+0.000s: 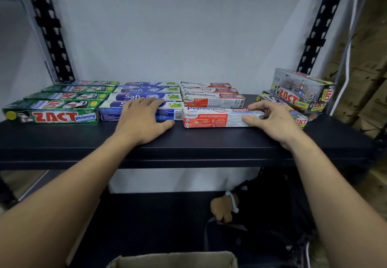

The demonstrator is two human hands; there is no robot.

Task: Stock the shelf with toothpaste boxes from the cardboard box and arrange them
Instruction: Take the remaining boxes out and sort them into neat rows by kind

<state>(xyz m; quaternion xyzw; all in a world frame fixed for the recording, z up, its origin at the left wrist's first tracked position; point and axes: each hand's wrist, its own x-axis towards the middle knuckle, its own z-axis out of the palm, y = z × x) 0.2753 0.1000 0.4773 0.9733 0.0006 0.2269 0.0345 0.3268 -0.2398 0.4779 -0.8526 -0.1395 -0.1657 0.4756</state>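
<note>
On the dark shelf (188, 142) lie rows of toothpaste boxes. Green Zact boxes (54, 112) sit at the left, blue Safi boxes (144, 91) in the middle, red-and-white Pepsodent boxes (211, 98) to their right. My left hand (142, 119) rests flat, fingers straight, on the front Safi box (171, 112). My right hand (270, 119) pinches the right end of the front Pepsodent box (209, 118) between thumb and fingers. The cardboard box (173, 259) shows only its rim at the bottom edge.
A loose stack of black-and-yellow Zact boxes (301, 94) sits at the shelf's right end, close behind my right hand. Black perforated uprights (50, 31) frame the shelf. Below it lies a dark bag (261, 215) with a small plush toy (224, 207).
</note>
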